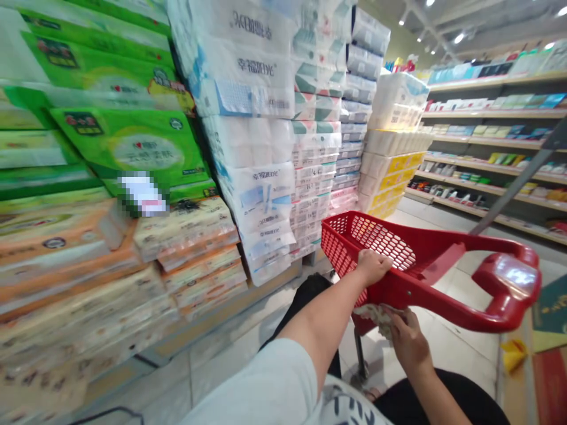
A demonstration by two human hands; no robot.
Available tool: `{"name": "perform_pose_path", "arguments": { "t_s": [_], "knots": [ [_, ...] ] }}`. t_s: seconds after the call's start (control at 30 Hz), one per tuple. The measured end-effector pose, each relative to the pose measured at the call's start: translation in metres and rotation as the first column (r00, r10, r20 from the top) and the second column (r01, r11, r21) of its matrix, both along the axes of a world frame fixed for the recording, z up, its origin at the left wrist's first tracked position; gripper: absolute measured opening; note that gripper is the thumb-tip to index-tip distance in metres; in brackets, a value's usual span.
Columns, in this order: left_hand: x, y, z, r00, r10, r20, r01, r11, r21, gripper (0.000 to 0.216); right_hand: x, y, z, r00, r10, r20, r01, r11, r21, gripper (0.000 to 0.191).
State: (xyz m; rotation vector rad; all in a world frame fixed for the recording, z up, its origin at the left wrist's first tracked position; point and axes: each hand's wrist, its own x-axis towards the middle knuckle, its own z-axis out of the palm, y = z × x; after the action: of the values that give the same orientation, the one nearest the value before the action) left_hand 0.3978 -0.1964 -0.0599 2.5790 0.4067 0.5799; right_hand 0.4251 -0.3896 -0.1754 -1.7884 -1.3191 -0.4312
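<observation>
A red shopping cart (385, 295) with a perforated basket stands in front of me, its thick looped handle pointing right. My left hand (373, 267) grips the near rim of the basket, fingers curled over the edge. Lower down, against the outer side of the cart, my right hand (410, 339) pinches a crumpled whitish cloth (376, 316). The cloth touches the cart's lower side. Some of the right fingertips are hidden behind the cloth.
Stacked packs of toilet paper (266, 195) rise behind the cart, with green tissue packs (146, 141) and orange-and-cream packs (204, 260) at left. Stocked shelves (491, 139) line the far right. A yellow object (514, 356) lies at the right edge. My knees flank the cart's underside.
</observation>
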Motion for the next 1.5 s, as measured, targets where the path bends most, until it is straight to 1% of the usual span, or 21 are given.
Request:
{"name": "perform_pose_path", "arguments": {
  "t_s": [0.13, 0.3, 0.47, 0.57, 0.67, 0.73, 0.83, 0.87, 0.93, 0.97, 1.0, 1.1, 1.13, 1.27, 1.4, 1.43, 1.5],
  "knots": [
    [-0.003, 0.0, 0.001, 1.0, 0.018, -0.02, -0.018, 1.0, -0.026, 0.043, 0.001, 0.0, -0.01, 0.999, 0.004, -0.033, -0.005, 1.0, -0.021, 0.034],
    [-0.003, 0.006, -0.001, 0.998, 0.036, -0.043, -0.039, 0.998, -0.058, 0.041, 0.005, 0.004, -0.02, 0.997, 0.014, -0.07, -0.011, 0.999, 0.04, 0.03],
    [-0.002, 0.015, -0.004, 0.998, 0.051, -0.036, -0.053, 0.997, -0.054, 0.042, 0.009, 0.014, -0.033, 0.998, 0.035, -0.047, -0.035, 0.999, 0.003, 0.031],
    [-0.005, 0.019, -0.002, 0.998, 0.059, -0.037, -0.06, 0.997, -0.044, 0.041, 0.009, 0.021, -0.036, 0.998, 0.034, -0.056, -0.034, 0.999, -0.008, 0.031],
    [-0.01, 0.019, 0.007, 0.997, 0.06, -0.045, -0.06, 0.998, 0.003, 0.041, 0.004, 0.023, -0.029, 0.998, 0.012, -0.065, -0.01, 0.999, 0.042, 0.033],
    [-0.013, 0.017, 0.013, 0.997, 0.069, -0.036, -0.069, 0.998, 0.015, 0.04, -0.001, 0.021, -0.018, 0.998, -0.007, -0.066, 0.006, 1.0, -0.007, 0.037],
    [-0.012, 0.016, 0.018, 0.999, 0.041, 0.001, -0.041, 0.999, -0.031, 0.044, -0.007, 0.02, -0.003, 0.997, -0.031, -0.076, 0.018, 0.986, -0.166, 0.041],
    [-0.01, 0.016, 0.017, 0.999, 0.036, 0.015, -0.036, 0.998, -0.045, 0.043, -0.007, 0.02, 0.001, 0.996, -0.044, -0.08, 0.029, 0.983, -0.182, 0.043],
    [-0.005, 0.017, 0.015, 0.999, 0.027, 0.042, -0.024, 0.997, -0.069, 0.042, -0.005, 0.02, 0.006, 0.994, -0.087, -0.072, 0.076, 0.987, -0.144, 0.047],
    [-0.002, 0.017, 0.013, 0.998, 0.03, 0.052, -0.026, 0.997, -0.079, 0.043, -0.003, 0.02, 0.007, 0.993, -0.101, -0.066, 0.091, 0.987, -0.133, 0.048],
    [-0.001, 0.017, 0.012, 0.998, 0.031, 0.06, -0.026, 0.996, -0.085, 0.043, -0.002, 0.02, 0.008, 0.992, -0.105, -0.068, 0.093, 0.984, -0.15, 0.049],
    [0.0, 0.016, 0.011, 0.996, 0.045, 0.078, -0.038, 0.995, -0.087, 0.042, -0.002, 0.02, 0.009, 0.988, -0.105, -0.117, 0.071, 0.962, -0.265, 0.049],
    [0.0, 0.016, 0.011, 0.996, 0.048, 0.08, -0.041, 0.996, -0.084, 0.042, -0.002, 0.019, 0.008, 0.986, -0.106, -0.132, 0.065, 0.956, -0.286, 0.049],
    [0.001, 0.016, 0.011, 0.996, 0.049, 0.076, -0.044, 0.997, -0.061, 0.043, 0.0, 0.018, 0.007, 0.98, -0.128, -0.149, 0.088, 0.963, -0.253, 0.049],
    [0.004, 0.017, 0.01, 0.996, 0.058, 0.074, -0.055, 0.998, -0.043, 0.045, 0.004, 0.018, 0.003, 0.976, -0.123, -0.179, 0.044, 0.92, -0.389, 0.049],
    [0.004, 0.017, 0.009, 0.996, 0.058, 0.073, -0.055, 0.998, -0.04, 0.045, 0.004, 0.018, 0.003, 0.976, -0.127, -0.178, 0.048, 0.919, -0.392, 0.048],
    [0.005, 0.017, 0.009, 0.996, 0.055, 0.074, -0.052, 0.998, -0.035, 0.044, 0.005, 0.018, 0.002, 0.978, -0.136, -0.158, 0.076, 0.938, -0.338, 0.049]
  ]
}}
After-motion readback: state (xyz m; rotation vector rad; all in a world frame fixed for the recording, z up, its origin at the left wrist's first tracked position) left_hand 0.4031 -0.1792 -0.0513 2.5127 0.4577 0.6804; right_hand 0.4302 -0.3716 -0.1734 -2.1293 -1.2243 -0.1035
